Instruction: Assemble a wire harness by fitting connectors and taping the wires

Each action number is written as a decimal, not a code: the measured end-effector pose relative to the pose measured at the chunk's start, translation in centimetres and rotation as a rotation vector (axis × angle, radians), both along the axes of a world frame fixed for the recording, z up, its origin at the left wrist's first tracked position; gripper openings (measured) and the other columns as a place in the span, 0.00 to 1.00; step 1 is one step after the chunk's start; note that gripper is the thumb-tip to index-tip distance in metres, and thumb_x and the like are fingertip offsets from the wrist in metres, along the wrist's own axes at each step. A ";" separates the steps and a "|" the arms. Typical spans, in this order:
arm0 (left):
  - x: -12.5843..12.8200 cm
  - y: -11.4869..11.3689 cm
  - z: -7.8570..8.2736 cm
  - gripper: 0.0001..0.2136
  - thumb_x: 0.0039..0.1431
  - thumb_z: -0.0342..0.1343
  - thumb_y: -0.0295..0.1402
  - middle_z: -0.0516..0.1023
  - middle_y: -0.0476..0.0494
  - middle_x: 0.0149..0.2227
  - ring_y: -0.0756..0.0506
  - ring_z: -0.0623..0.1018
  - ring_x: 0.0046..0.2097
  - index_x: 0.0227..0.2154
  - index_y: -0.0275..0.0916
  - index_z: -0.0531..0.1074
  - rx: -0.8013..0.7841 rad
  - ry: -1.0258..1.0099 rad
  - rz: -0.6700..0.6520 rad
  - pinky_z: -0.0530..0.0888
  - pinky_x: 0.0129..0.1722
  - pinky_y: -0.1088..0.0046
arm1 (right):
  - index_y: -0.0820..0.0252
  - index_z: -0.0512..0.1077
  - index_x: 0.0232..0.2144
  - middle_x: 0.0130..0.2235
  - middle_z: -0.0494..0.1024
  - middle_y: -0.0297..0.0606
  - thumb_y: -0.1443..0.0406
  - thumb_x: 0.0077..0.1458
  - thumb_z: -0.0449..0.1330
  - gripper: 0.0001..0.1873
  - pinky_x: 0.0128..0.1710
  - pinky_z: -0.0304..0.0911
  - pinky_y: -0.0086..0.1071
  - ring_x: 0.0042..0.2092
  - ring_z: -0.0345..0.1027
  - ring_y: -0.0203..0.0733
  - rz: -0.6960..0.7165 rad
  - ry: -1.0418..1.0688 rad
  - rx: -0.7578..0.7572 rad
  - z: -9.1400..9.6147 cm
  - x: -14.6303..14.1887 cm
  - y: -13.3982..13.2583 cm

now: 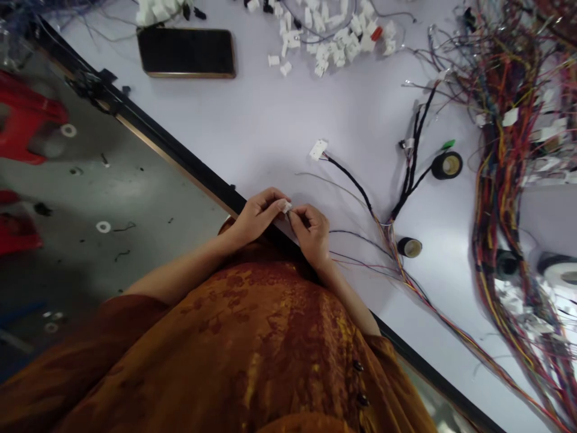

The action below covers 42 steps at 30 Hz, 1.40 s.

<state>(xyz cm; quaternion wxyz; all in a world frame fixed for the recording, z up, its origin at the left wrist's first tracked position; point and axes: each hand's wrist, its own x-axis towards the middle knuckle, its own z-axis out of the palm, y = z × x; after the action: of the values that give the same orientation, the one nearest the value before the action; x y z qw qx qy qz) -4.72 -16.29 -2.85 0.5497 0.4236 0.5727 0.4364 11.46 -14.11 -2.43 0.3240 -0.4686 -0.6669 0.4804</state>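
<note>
Near the table's front edge, my left hand (264, 216) pinches a small white connector housing (285, 205) between thumb and fingers. Close against it, my right hand (311, 230) is closed on a dark wire (290, 214) whose end meets the connector. Whether the wire sits inside the housing I cannot tell. Thin wires (356, 236) run from beside my right hand to a wire harness (396, 258) on the table. One black-wrapped branch (354, 180) of it ends in a wider white connector (318, 149).
Loose white connectors (338, 45) lie piled at the back, near a phone (187, 53). Black tape rolls (447, 165) rest beside the harness. A thick bundle of coloured wires (505, 162) covers the right side. The table's black edge (180, 159) runs diagonally past my body; red stools (27, 120) stand left.
</note>
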 end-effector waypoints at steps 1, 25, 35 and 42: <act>0.0 -0.1 0.0 0.10 0.64 0.55 0.40 0.71 0.50 0.29 0.53 0.70 0.29 0.36 0.38 0.72 0.000 -0.016 0.031 0.69 0.31 0.77 | 0.59 0.71 0.29 0.28 0.74 0.32 0.62 0.62 0.58 0.10 0.34 0.62 0.29 0.31 0.65 0.33 -0.002 -0.010 0.004 0.2 0.0 -0.1; -0.5 0.9 0.0 0.14 0.61 0.60 0.45 0.67 0.53 0.24 0.55 0.64 0.24 0.34 0.38 0.71 -0.104 -0.387 0.125 0.62 0.25 0.78 | 0.57 0.67 0.31 0.29 0.71 0.30 0.65 0.62 0.55 0.06 0.33 0.59 0.30 0.30 0.62 0.33 0.166 -0.127 0.072 2.8 0.6 3.5; -0.5 0.7 -0.4 0.12 0.63 0.58 0.43 0.67 0.52 0.25 0.55 0.64 0.24 0.34 0.38 0.72 -0.083 -0.314 0.093 0.62 0.25 0.78 | 0.58 0.70 0.29 0.31 0.71 0.32 0.69 0.59 0.59 0.06 0.33 0.59 0.30 0.32 0.64 0.34 0.170 -0.136 0.126 2.4 0.6 3.1; -0.4 0.6 -0.4 0.11 0.64 0.57 0.41 0.67 0.52 0.24 0.55 0.65 0.24 0.34 0.38 0.72 -0.074 -0.264 0.090 0.63 0.25 0.79 | 0.58 0.69 0.29 0.31 0.72 0.32 0.68 0.60 0.57 0.07 0.34 0.59 0.30 0.33 0.64 0.34 0.164 -0.193 0.111 2.5 0.7 2.8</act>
<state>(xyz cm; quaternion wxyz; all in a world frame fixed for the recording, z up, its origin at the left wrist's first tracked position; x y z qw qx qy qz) -5.16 -15.66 -3.21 0.6151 0.3160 0.5296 0.4913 12.20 -11.35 0.02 0.2433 -0.4378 -0.7565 0.4206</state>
